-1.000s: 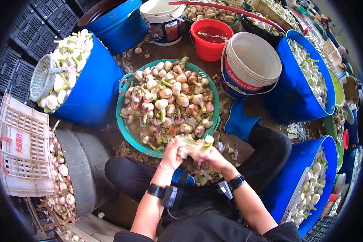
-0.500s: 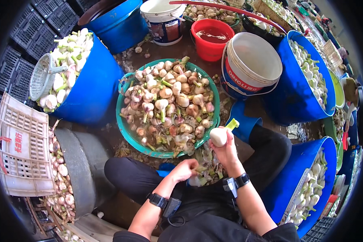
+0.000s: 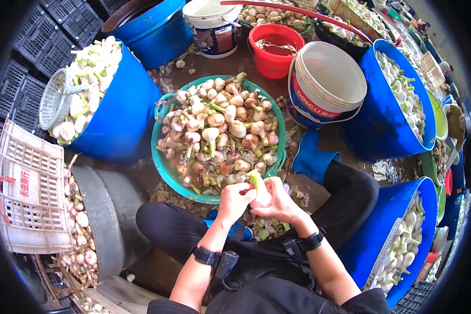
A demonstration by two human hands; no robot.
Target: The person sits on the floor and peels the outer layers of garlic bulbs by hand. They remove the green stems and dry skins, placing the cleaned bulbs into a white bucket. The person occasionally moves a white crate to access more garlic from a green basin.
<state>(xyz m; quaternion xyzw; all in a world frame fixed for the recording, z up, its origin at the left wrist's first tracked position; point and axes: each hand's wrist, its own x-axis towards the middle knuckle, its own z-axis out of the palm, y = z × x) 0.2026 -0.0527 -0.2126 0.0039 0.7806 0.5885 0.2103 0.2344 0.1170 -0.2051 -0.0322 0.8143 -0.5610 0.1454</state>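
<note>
My right hand (image 3: 281,203) is closed round a pale, peeled-looking garlic bulb (image 3: 263,198) with a short green stem pointing up and away. Against the bulb's left side, my left hand (image 3: 234,201) has its fingers pinched together at the base of the stem; the tips are partly hidden. Both hands are over the near rim of a round green basket (image 3: 165,180). Heaped in it are unpeeled garlic bulbs (image 3: 214,120), brownish and purple, some with cut green stems. Loose skins and trimmings (image 3: 269,230) lie below my hands, between my legs.
Blue tubs of peeled garlic stand at the left (image 3: 125,104), right (image 3: 361,120) and near right (image 3: 358,240). A white bucket (image 3: 327,73) and a red bucket (image 3: 269,65) are beyond the basket. A grey tub (image 3: 102,225) of garlic and a white crate (image 3: 34,193) are at near left.
The right hand has brought the garlic bulb left, in front of the basket's near rim. The left hand has risen from the trimmings to meet the bulb.
</note>
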